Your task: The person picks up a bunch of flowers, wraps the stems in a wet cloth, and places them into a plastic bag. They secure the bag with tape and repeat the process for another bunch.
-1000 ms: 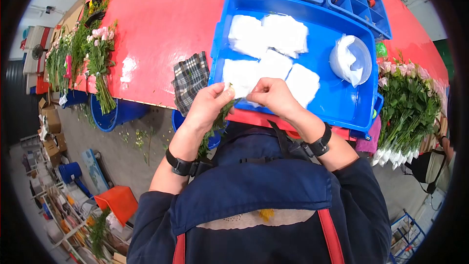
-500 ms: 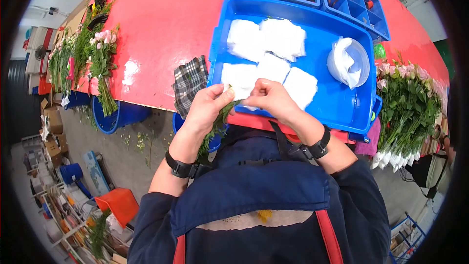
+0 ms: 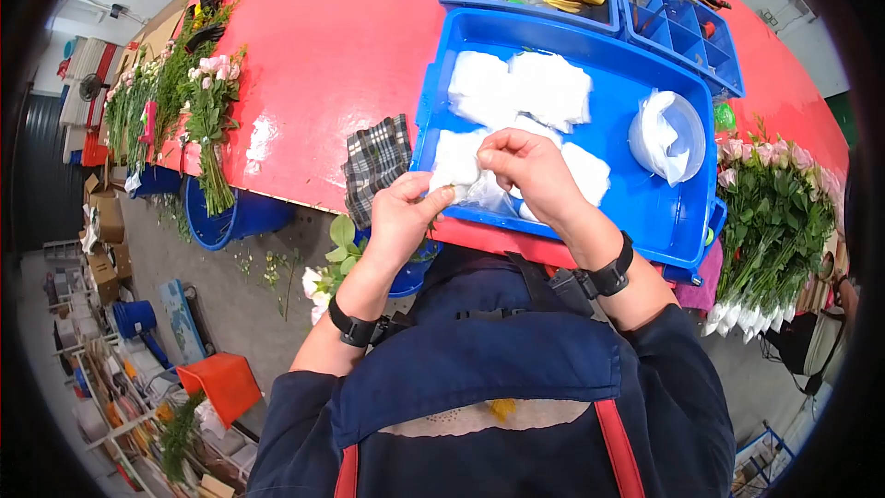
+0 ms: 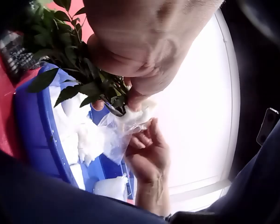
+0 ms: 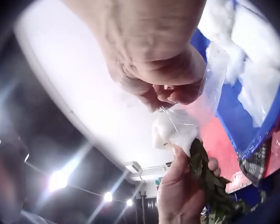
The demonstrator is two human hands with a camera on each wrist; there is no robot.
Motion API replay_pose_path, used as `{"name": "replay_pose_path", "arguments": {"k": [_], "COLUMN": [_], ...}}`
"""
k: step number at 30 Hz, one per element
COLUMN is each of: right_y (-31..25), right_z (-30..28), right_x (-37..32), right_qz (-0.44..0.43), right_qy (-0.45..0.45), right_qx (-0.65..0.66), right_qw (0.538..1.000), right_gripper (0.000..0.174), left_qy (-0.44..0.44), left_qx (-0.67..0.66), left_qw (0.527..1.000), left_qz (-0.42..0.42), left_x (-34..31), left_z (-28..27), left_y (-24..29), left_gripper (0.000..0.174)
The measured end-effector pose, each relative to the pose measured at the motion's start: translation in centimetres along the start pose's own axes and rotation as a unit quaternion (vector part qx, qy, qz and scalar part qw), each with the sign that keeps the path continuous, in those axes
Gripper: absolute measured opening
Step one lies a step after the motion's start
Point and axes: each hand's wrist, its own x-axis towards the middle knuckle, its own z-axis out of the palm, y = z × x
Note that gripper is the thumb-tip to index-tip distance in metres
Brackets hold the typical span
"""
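Observation:
My left hand grips the stems of a leafy bunch at its end, with pale blooms hanging below the forearm in the head view. White wadding wraps the stem ends by the left thumb. My right hand pinches a clear plastic film, which stretches against the wadding. Both hands are over the near left edge of a blue tray, where several white pads lie.
A clear tub with white material sits in the tray's right side. Blue divided boxes stand behind it. Checked cloth lies left of the tray. Rose bunches lie at the table's left and right.
The right hand has risen slightly, and clear film now shows between the hands. Leaves and pale blooms have come into sight beside the left forearm. The head view has shifted a little.

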Motion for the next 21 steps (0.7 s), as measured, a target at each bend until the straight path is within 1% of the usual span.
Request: {"name": "replay_pose_path", "arguments": {"k": [1,2,3,4,5,6,7,8,9,10,11,13,14,16,17,18,19,21], "right_y": [0.3,0.5,0.5,0.4,0.2,0.0,0.3,0.9,1.7,3.0,3.9,5.2,5.9,7.9,10.3,9.6,8.9,8.8], "right_z": [0.7,1.4,2.3,3.2,3.9,4.5,4.9,5.0,5.0,4.8,4.9,5.1,5.7,8.1,8.9,9.9,10.6,11.1], "right_x": [0.0,-0.1,-0.4,-0.8,-1.5,-2.2,-2.6,-2.8,-2.9,-2.5,-2.1,-1.4,-1.3,-1.3,-1.2,-1.0,-0.7,-0.4], "right_qz": [-0.088,-0.175,-0.230,-0.283,-0.334,-0.302,-0.288,-0.274,-0.259,-0.244,-0.154,0.030,0.018,-0.009,-0.042,-0.003,0.037,0.036], "right_qy": [-0.022,-0.043,-0.066,-0.087,-0.109,-0.127,-0.124,-0.122,-0.119,-0.099,-0.096,-0.083,-0.114,-0.170,-0.174,-0.198,-0.223,-0.207], "right_qx": [-0.101,-0.200,-0.267,-0.332,-0.394,-0.410,-0.402,-0.394,-0.386,-0.362,-0.341,-0.290,-0.244,-0.150,-0.194,-0.193,-0.191,-0.217], "right_qw": [0.991,0.963,0.934,0.895,0.849,0.851,0.860,0.869,0.877,0.894,0.922,0.953,0.963,0.974,0.965,0.961,0.955,0.953], "right_gripper": [0.001,0.001,0.003,0.005,0.006,0.006,0.006,0.006,0.006,0.011,0.013,0.018,0.020,0.024,0.029,0.031,0.033,0.030], "left_qy": [0.009,0.018,0.027,0.029,0.029,0.029,0.029,0.053,0.007,-0.042,-0.092,-0.129,-0.149,-0.140,-0.137,-0.161,-0.147,-0.116], "left_qx": [0.029,0.058,0.087,0.083,0.060,0.038,0.017,-0.018,-0.151,-0.177,-0.202,-0.234,-0.249,-0.261,-0.267,-0.255,-0.219,-0.147], "left_qw": [0.999,0.997,0.994,0.996,0.997,0.998,0.999,0.997,0.988,0.983,0.974,0.961,0.954,0.953,0.952,0.951,0.962,0.980], "left_qz": [0.019,0.038,0.056,0.034,0.034,0.034,0.034,0.044,-0.014,-0.033,-0.052,-0.067,-0.075,-0.069,-0.066,-0.071,-0.071,-0.069], "left_x": [0.0,0.1,0.1,0.3,0.6,0.9,1.2,1.9,0.9,1.2,1.5,2.2,2.5,2.6,2.6,2.2,2.2,2.2], "left_z": [-0.2,-0.3,-0.5,-0.8,-1.2,-1.7,-2.3,-2.9,-2.8,-3.8,-4.9,-6.2,-6.7,-6.2,-5.8,-5.6,-5.7,-6.2], "left_y": [-0.3,-0.4,-0.4,-0.7,-0.8,-0.8,-0.8,-1.5,2.7,3.1,3.3,2.7,2.5,3.2,3.8,4.6,4.1,2.0], "left_gripper": [0.016,0.016,0.016,0.019,0.021,0.025,0.028,0.033,0.028,0.026,0.025,0.027,0.028,0.030,0.031,0.031,0.033,0.037]}}
